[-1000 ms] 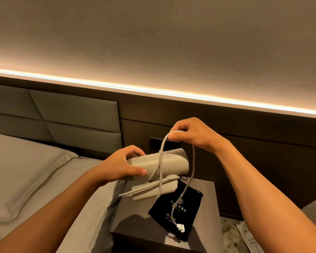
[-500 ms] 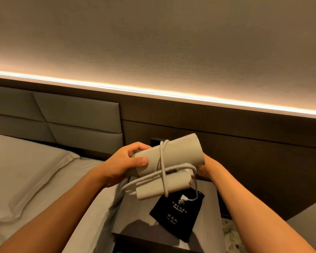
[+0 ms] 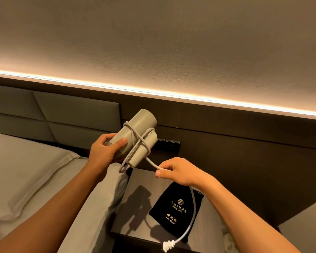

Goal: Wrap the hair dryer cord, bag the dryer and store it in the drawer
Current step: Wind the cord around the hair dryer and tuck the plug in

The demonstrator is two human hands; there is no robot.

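My left hand (image 3: 106, 151) grips the rear end of a beige folded hair dryer (image 3: 138, 126), held tilted up above the nightstand (image 3: 140, 181). Its pale cord (image 3: 192, 207) is looped several times around the barrel and folded handle. My right hand (image 3: 177, 173) pinches the free stretch of cord below and right of the dryer, pulled taut. The rest of the cord hangs down past my wrist and ends in a white plug (image 3: 168, 244) near the nightstand's front edge. A black drawstring bag (image 3: 173, 210) with gold lettering lies flat on the nightstand. No drawer is visible.
A bed with a grey pillow (image 3: 22, 172) and sheet lies to the left, against a padded headboard (image 3: 62, 114). A dark switch panel (image 3: 169, 144) sits on the wall behind the dryer. A lit strip runs along the wall. Another grey surface (image 3: 303, 218) shows at right.
My left hand has tilted the dryer upward and to the left. My right hand came out from behind it, moved down and right, and now pulls the cord's free end taut, plug dangling.
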